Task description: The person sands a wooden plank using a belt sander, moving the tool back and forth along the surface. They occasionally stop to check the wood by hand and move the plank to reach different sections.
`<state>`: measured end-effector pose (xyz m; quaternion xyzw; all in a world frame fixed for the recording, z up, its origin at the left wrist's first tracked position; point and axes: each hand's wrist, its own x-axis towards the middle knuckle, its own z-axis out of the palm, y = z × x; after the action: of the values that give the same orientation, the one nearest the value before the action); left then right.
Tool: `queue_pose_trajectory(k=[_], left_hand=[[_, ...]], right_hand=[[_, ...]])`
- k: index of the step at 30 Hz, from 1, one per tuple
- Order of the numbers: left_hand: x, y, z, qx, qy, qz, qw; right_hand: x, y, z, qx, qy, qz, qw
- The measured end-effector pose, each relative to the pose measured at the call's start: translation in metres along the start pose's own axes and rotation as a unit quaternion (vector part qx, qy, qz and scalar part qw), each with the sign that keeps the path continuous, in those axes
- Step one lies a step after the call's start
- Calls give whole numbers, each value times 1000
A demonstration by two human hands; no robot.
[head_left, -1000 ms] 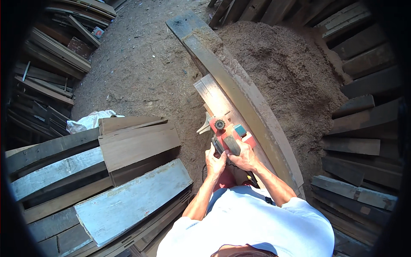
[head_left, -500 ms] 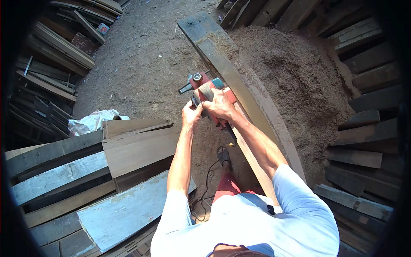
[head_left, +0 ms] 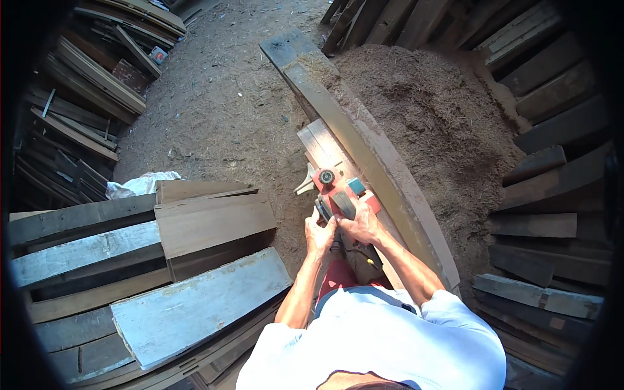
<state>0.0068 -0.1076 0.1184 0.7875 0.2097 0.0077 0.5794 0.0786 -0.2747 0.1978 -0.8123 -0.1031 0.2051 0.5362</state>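
Note:
A red electric planer [head_left: 333,187] with a round dark knob at its far end rests on a pale wooden board [head_left: 321,142]. My right hand [head_left: 362,223] grips its rear handle from the right. Beside it, my left hand [head_left: 320,234] is closed on the left side of the same tool, close against the right hand; its fingertips are partly hidden. The board lies along the left side of a long, thick plank [head_left: 390,175], and its far end shows beyond the planer. A pale splayed piece [head_left: 305,182] sticks out left of the tool.
A large heap of wood shavings [head_left: 435,110] lies right of the plank. Stacked boards [head_left: 201,312] stand near on the left, with a white plastic sheet [head_left: 143,184] behind them. More planks [head_left: 543,224] line the right side. A dark cord [head_left: 354,249] hangs near my legs.
Both hands have drawn the planer back toward me and slightly right. More of the pale board's far end now shows beyond it.

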Motion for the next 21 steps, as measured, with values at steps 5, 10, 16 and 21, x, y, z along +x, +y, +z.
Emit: queue_pose_trajectory(k=[5, 10, 16, 21], left_hand=[[-115, -10, 41, 87, 10, -23, 996], [-120, -9, 39, 58, 9, -35, 998], [-20, 7, 9, 47, 5, -18, 999], [83, -5, -35, -6, 8, 47, 999]], right_hand=[[-112, 22, -21, 26, -30, 82, 996], [-114, 22, -19, 9, -36, 63, 997], [-16, 6, -3, -4, -7, 24, 1000], [82, -35, 18, 9, -7, -2, 1000]])
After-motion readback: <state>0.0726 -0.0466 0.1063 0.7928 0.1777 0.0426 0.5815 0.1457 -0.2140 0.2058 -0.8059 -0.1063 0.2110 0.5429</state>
